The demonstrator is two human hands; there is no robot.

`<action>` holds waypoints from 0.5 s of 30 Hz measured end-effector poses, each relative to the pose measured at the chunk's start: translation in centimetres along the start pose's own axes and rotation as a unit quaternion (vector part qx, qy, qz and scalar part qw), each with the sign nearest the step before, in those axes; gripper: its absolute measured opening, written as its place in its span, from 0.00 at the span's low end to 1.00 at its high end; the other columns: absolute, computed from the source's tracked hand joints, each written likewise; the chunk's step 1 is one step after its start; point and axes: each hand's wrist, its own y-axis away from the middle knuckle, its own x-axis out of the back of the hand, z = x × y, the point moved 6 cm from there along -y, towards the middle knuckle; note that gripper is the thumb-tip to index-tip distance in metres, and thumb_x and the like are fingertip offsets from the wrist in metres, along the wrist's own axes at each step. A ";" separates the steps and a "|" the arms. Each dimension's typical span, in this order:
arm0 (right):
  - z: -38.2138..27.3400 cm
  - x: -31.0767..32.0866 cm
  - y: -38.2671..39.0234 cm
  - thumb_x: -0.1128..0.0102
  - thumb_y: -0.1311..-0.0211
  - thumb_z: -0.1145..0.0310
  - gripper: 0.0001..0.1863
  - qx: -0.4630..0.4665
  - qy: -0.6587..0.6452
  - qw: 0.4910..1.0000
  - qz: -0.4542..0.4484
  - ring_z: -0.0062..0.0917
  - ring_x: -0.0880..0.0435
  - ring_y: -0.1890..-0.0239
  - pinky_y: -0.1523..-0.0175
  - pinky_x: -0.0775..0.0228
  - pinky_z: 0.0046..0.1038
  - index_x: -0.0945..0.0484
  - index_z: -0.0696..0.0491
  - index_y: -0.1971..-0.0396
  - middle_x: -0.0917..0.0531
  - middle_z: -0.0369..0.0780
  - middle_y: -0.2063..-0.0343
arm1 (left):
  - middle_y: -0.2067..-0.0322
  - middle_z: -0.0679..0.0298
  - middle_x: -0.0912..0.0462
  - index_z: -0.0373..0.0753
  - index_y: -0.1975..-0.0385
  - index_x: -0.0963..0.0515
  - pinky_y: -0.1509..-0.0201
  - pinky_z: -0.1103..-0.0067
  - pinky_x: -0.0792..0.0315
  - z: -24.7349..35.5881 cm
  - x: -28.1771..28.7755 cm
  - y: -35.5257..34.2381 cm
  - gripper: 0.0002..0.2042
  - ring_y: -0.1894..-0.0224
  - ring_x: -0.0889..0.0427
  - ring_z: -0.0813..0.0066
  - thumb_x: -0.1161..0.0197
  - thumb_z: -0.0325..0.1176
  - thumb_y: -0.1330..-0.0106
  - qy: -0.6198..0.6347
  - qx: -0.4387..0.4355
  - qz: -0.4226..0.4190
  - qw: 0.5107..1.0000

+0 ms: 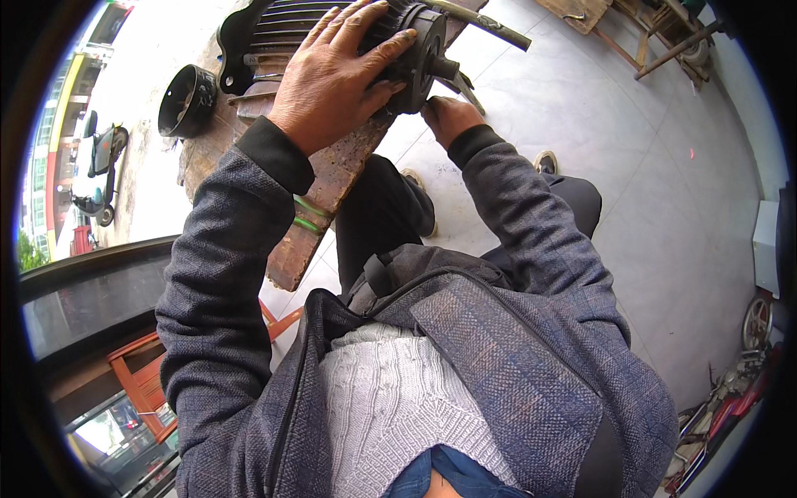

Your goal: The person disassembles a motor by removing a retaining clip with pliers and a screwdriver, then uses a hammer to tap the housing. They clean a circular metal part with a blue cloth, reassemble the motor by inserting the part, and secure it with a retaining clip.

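A finned electric motor (286,29) with a dark round end and a projecting shaft lies on a worn wooden bench (332,178) at the top of the view. My left hand (332,79) grips its end from above, fingers spread over the housing and the thumb at the rim. Just below the shaft, my right hand (454,119) is closed beside the motor's end. Its fingertips are hidden, so what it holds cannot be made out. A forked metal tool (466,90), perhaps pliers, shows close to that hand. Behind it, a rod (490,27) juts out to the right.
A black round metal cover (189,100) stands left of the motor. Green bands (309,214) wrap the bench near its end. A wooden stand (643,41) is at the upper right, a parked scooter (100,166) at the far left. Metal parts (730,382) lie by the right wall.
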 end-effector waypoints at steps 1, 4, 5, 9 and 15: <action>-0.1 0.5 0.2 0.36 0.27 0.63 0.11 0.006 -0.029 0.999 0.029 0.47 0.12 0.61 0.55 0.18 0.43 0.17 0.56 0.59 0.13 0.49 0.66 | 0.37 0.42 0.25 0.40 0.38 0.21 0.26 0.51 0.32 0.2 0.2 -0.1 0.27 0.32 0.26 0.39 0.29 0.38 0.39 -0.003 -0.002 0.000 1.000; -0.1 1.4 0.6 0.34 0.28 0.62 0.11 0.011 -0.099 0.992 0.075 0.44 0.11 0.61 0.55 0.18 0.42 0.16 0.56 0.59 0.13 0.48 0.67 | 0.38 0.42 0.25 0.40 0.39 0.21 0.28 0.51 0.30 0.4 0.6 -0.3 0.27 0.33 0.25 0.39 0.28 0.38 0.40 -0.005 -0.008 0.013 1.000; -0.1 1.3 0.6 0.34 0.28 0.62 0.11 0.010 -0.116 0.991 0.065 0.44 0.11 0.61 0.54 0.18 0.41 0.15 0.56 0.59 0.13 0.47 0.67 | 0.38 0.42 0.25 0.39 0.39 0.20 0.28 0.51 0.30 0.5 0.6 -0.3 0.27 0.33 0.25 0.39 0.28 0.38 0.40 -0.005 -0.010 0.014 1.000; -0.4 1.0 0.5 0.33 0.29 0.63 0.11 0.021 -0.051 0.996 0.068 0.43 0.11 0.62 0.53 0.17 0.41 0.16 0.56 0.59 0.12 0.46 0.66 | 0.38 0.42 0.25 0.39 0.41 0.19 0.28 0.51 0.29 0.4 0.5 -0.3 0.26 0.34 0.24 0.39 0.28 0.38 0.40 -0.006 -0.013 0.019 1.000; -0.6 1.4 0.8 0.34 0.27 0.61 0.12 0.015 -0.036 0.994 0.107 0.46 0.11 0.62 0.56 0.17 0.42 0.16 0.55 0.63 0.12 0.46 0.64 | 0.39 0.43 0.24 0.39 0.42 0.19 0.30 0.52 0.28 0.5 0.7 -0.3 0.25 0.35 0.23 0.39 0.27 0.38 0.40 0.003 -0.016 0.030 0.999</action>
